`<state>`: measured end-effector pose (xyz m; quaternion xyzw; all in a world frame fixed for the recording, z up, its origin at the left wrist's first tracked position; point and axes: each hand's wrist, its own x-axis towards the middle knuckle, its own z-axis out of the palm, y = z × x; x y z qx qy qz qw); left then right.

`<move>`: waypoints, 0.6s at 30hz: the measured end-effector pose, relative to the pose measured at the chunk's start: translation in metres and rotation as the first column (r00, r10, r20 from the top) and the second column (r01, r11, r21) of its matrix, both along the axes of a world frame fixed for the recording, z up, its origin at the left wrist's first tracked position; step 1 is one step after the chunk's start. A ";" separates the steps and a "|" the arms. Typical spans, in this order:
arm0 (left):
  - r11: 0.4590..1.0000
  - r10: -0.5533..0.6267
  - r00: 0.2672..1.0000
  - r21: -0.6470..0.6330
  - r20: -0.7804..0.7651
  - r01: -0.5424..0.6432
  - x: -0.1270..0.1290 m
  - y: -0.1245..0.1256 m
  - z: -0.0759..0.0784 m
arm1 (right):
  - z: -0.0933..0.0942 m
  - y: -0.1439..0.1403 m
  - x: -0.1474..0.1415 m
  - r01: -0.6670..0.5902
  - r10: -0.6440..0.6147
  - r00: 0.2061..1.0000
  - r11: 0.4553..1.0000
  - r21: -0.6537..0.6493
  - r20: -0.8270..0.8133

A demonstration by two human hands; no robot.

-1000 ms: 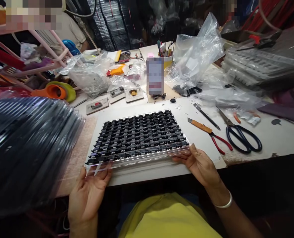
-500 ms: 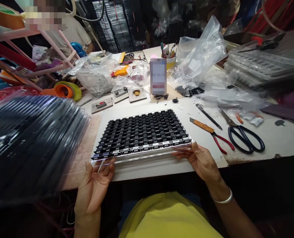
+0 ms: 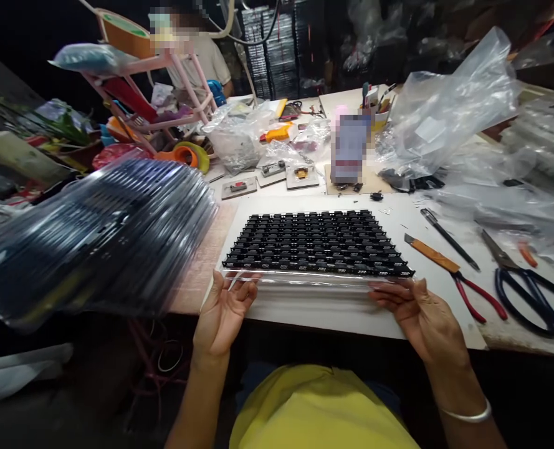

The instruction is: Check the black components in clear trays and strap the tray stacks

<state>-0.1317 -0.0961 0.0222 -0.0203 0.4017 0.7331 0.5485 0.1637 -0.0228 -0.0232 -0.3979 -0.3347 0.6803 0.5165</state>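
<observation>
Far left, a big blurred stack of black trays [image 3: 94, 243] fills the near view, and beside it the left hand [image 3: 223, 315] pinches the near-left corner of the clear tray of black chips [image 3: 316, 243] (lying on the white board [image 3: 333, 312]). The right hand [image 3: 424, 318] grips the near-right edge, with red-handled pliers [image 3: 458, 277] and scissors [image 3: 529, 287] further right.

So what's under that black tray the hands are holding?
A white board lies under the black tray, on the table. Left hand and right hand grip its clear near edge. The board beneath the tray is hidden.
</observation>
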 end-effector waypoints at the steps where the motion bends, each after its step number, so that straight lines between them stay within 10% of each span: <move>1: 1.000 0.000 1.000 -0.003 0.005 0.000 0.000 0.000 0.000 | -0.001 0.000 0.001 0.004 -0.004 1.000 1.000 -0.007 0.003; 18: 0.996 -0.068 0.997 0.068 0.038 0.065 0.004 -0.003 -0.001 | -0.006 0.002 0.006 0.095 -0.085 0.993 0.986 -0.136 0.082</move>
